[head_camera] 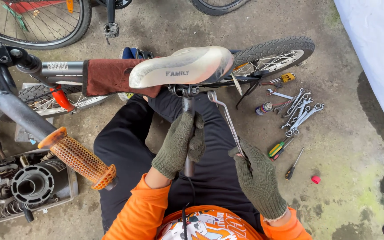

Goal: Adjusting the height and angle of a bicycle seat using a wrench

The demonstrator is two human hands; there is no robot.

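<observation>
We clamp our gloved left hand (181,143) around the seat post (188,133) to steady the white saddle (183,66) above our lap, while our right hand (256,178) fingers grip the offset wrench (225,118), its ring near the clamp bolt (184,90).

stained concrete floor (347,146) carries scattered wrenches (299,111), screwdrivers (281,148), a red cap (316,179) and an engine part (32,184).

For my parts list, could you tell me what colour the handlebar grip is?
The handlebar grip is orange, with a dotted texture; the head view shows it.
</observation>
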